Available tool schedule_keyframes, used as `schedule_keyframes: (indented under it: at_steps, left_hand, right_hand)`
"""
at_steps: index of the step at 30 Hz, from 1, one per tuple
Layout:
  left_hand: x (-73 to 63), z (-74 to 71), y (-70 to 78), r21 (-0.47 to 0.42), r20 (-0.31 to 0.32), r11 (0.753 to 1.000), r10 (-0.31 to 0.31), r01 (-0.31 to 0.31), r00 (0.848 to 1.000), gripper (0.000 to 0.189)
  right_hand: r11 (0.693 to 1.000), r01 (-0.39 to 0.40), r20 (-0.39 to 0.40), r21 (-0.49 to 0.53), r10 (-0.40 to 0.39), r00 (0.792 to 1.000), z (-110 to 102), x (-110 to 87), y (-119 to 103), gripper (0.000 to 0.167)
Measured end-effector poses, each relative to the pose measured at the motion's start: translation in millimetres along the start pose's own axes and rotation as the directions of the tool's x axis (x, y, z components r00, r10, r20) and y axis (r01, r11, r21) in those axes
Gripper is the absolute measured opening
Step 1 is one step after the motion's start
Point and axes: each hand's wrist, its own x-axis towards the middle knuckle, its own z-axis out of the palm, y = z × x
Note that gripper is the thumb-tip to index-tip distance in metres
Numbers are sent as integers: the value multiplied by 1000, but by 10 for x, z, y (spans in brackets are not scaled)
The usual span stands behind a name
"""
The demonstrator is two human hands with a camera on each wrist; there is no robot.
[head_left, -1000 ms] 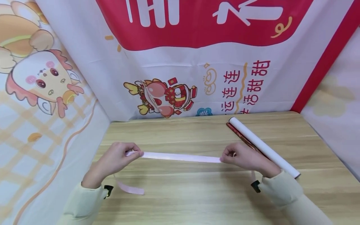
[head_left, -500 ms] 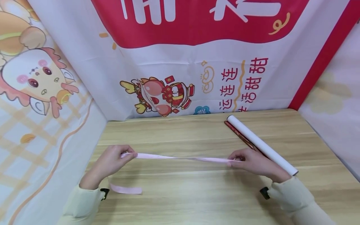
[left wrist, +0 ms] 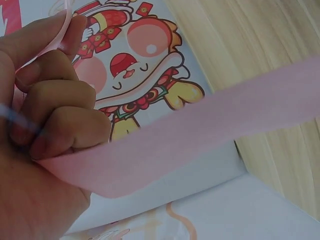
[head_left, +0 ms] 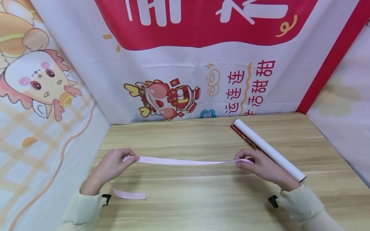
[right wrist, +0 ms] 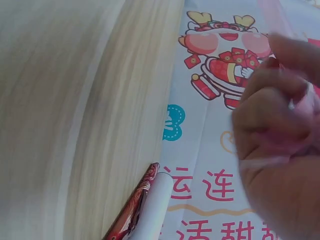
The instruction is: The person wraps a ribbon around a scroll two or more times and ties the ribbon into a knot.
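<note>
A pink ribbon [head_left: 179, 161] stretches between both hands above the table, sagging slightly and twisted near its right end. My left hand [head_left: 113, 163] pinches it between thumb and forefinger at the left. From that hand a loose tail of the ribbon [left wrist: 190, 135] hangs out past the curled lower fingers, its end down by the tabletop. My right hand [head_left: 258, 164] pinches the ribbon's other side, with a short piece showing inside the fingers. In the right wrist view that hand is blurred, with pink ribbon at its palm.
On the right of the wooden table [head_left: 185, 205] lies a white roll [head_left: 268, 149] with a dark red, patterned strip [head_left: 245, 137] alongside it. Printed cloth [head_left: 179, 57] hangs behind the table and at both sides.
The right hand has moved outward to the right and the left hand slightly left. The stretch of ribbon between them twisted midway half a second ago; now it lies flatter, twisted near the right hand.
</note>
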Motion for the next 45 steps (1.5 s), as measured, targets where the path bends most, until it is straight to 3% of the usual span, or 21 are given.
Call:
schedule_keyframes:
  at_steps: [5,9,12,14,18,23,28,30,31,32,33,34,35,37,38,39,40,42,44,45]
  left_hand:
    - [-5,-1,-21,-5,0,1000,-1,1,1000,16]
    - [-11,-7,-37,0,-8,1000,-3,3,1000,16]
    - [-15,-12,-47,4,-14,1000,-9,9,1000,16]
    - [-19,-12,-53,7,-18,1000,-7,8,1000,16]
    - [-24,-10,-60,10,-20,1000,-15,15,1000,16]
    - [-25,-6,-56,0,-9,999,-35,35,999,18]
    - [-21,-4,-45,-15,4,999,-49,49,999,19]
    - [-18,-4,-40,-21,6,998,-56,56,998,19]
    - [-16,-4,-38,-23,7,998,-59,60,998,19]
    - [-15,-2,-37,-25,7,998,-61,61,998,20]
    - [-13,0,-37,-28,6,998,-61,62,998,20]
    - [-11,3,-38,-29,4,998,-60,60,998,19]
    - [-9,9,-41,-29,2,998,-57,57,998,19]
    - [-6,31,-50,-34,2,998,-44,44,999,17]
    - [-6,50,-56,-34,1,999,-36,36,999,16]
    - [-6,74,-62,-32,5,999,-26,26,1000,15]
    - [-6,103,-70,-30,12,999,-17,17,1000,15]
    - [-10,176,-83,-29,37,1000,2,-1,999,15]
    - [-15,252,-91,-24,68,1000,17,-16,998,15]
    - [-17,287,-93,-24,83,999,25,-23,996,15]
  right_hand:
    - [998,4,5,61,-4,1000,-2,-27,19,13]
    - [993,6,76,114,-14,997,-41,-61,48,19]
    - [975,56,141,217,-88,986,-61,-96,87,21]
    - [947,85,177,311,-146,973,-71,-117,111,23]
    - [835,137,224,533,-295,929,-73,-137,154,34]
    - [637,179,217,750,-492,843,-52,-132,205,54]
    - [430,158,170,889,-630,758,-33,-122,269,61]
    - [386,145,160,911,-655,738,-40,-120,276,62]
    - [386,148,156,911,-653,741,-51,-124,273,63]
    - [404,162,152,900,-640,753,-63,-131,266,63]
    - [451,192,143,872,-609,780,-77,-142,255,61]
    - [525,244,125,815,-571,812,-91,-155,240,59]
    - [619,301,100,726,-527,844,-100,-166,226,56]
    - [804,385,43,452,-451,891,-111,-181,206,52]
    - [871,409,16,270,-429,903,-108,-184,205,51]
    - [902,425,-4,74,-425,905,-101,-184,209,50]
    - [895,434,-16,-103,-438,899,-90,-182,220,48]
    - [826,445,8,-347,-471,882,-65,-180,264,51]
    - [745,436,64,-505,-472,879,-44,-195,312,53]
    - [723,429,99,-541,-452,887,-37,-205,332,54]
